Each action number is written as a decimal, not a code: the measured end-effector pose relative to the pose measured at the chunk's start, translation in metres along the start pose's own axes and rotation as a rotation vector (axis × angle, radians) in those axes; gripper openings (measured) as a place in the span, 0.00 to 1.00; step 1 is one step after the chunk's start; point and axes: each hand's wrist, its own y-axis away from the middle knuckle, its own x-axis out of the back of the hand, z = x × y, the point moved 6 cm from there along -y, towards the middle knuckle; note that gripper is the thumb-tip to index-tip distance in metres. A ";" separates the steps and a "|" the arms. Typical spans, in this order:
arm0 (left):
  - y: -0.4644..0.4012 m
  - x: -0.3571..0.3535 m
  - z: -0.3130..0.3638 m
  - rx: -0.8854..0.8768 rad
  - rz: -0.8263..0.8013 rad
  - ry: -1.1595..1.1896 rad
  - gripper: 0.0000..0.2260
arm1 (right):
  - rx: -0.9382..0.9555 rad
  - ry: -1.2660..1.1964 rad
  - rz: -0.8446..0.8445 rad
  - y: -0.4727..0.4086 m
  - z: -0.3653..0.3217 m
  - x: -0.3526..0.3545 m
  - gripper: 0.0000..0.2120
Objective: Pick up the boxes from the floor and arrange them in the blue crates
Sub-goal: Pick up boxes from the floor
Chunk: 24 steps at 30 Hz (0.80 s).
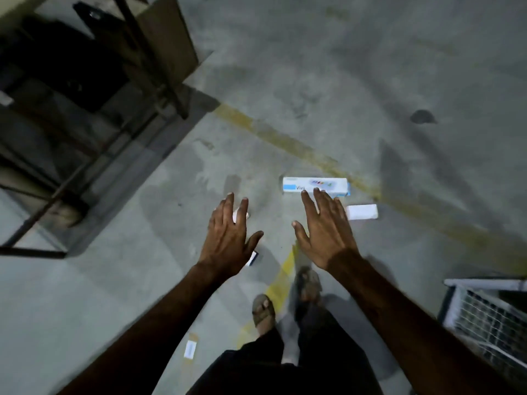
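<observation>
Boxes (316, 186) — hands (278, 238) spread, empty

A long white-and-blue carton (316, 186) lies flat on the concrete floor (370, 81), its length running left to right beside a faded yellow line. Just right and nearer, a small plain white box (362, 212) lies flat. Two more small white boxes (241, 216), (252, 258) show only as slivers. A white box with blurred print (189, 350) lies nearest.
</observation>
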 end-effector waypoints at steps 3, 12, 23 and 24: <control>-0.007 -0.022 -0.029 0.110 -0.016 0.003 0.35 | 0.087 -0.003 -0.083 -0.038 -0.015 -0.040 0.33; -0.042 -0.106 -0.099 0.431 -0.097 0.060 0.36 | 0.255 0.008 -0.362 -0.122 -0.042 -0.192 0.36; -0.109 -0.411 -0.227 0.911 -0.354 0.324 0.42 | 0.432 0.038 -0.454 -0.211 -0.053 -0.514 0.37; -0.112 -0.448 -0.238 0.968 -0.375 0.355 0.44 | 0.481 0.053 -0.450 -0.221 -0.051 -0.550 0.36</control>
